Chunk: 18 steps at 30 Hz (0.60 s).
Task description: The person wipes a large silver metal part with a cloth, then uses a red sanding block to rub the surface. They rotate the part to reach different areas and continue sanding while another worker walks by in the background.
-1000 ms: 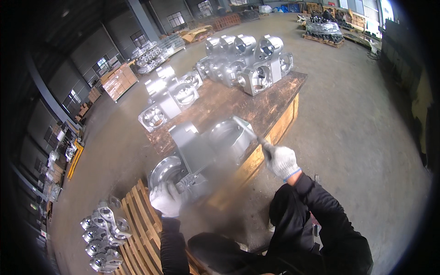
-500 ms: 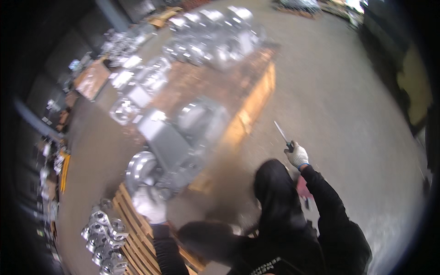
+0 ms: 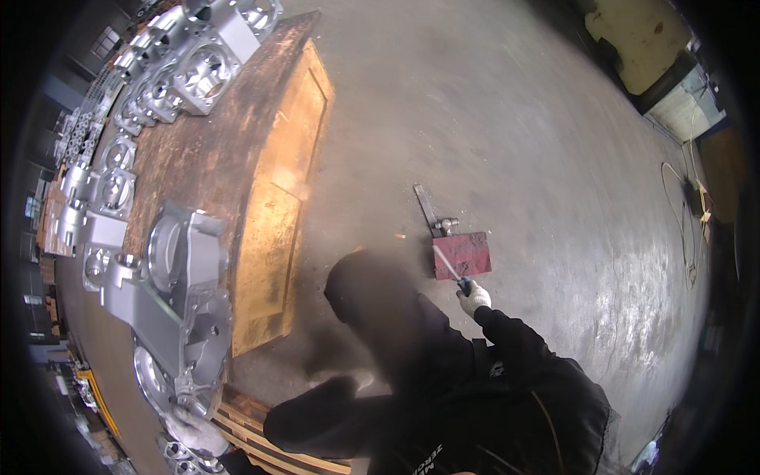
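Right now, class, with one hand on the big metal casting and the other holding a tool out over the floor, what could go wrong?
1. The left hand rests on the metal casting at the wooden table's edge; if it shifted, fingers might get pinched.
2. The right hand holds a thin tool away from the body while the person leans; it could strike something.
3. A red block and metal bar on the floor are a trip hazard.
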Motion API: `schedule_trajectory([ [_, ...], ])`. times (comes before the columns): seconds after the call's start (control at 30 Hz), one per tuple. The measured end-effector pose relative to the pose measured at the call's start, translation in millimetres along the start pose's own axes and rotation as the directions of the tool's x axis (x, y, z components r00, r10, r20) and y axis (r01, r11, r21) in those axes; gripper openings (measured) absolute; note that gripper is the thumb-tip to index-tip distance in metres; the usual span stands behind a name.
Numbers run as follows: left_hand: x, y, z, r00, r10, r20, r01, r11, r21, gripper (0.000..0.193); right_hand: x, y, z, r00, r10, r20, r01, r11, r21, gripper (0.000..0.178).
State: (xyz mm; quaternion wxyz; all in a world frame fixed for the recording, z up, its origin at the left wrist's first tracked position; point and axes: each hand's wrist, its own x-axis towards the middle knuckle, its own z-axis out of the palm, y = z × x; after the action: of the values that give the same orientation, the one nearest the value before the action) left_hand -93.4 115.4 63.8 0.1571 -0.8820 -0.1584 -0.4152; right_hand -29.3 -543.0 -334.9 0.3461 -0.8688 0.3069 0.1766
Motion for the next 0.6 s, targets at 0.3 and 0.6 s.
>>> schedule_trajectory([
  [0.3, -16.4, -57.6, 17.7, 0.983, -0.174, 0.054, 0.158, 0.964, 0.213, 0.040, 36.1, -16.9, 45.9, 0.986, -0.093, 0.140, 0.125, 0.962, -0.242, 0.049],
  [0.6, -11.1, -57.0, -8.1, 0.977, -0.171, 0.126, 0.157, 0.982, 0.109, 0.040, 31.2, 32.1, 29.9, 0.929, 0.331, -0.165, -0.366, 0.886, -0.284, 0.070],
])
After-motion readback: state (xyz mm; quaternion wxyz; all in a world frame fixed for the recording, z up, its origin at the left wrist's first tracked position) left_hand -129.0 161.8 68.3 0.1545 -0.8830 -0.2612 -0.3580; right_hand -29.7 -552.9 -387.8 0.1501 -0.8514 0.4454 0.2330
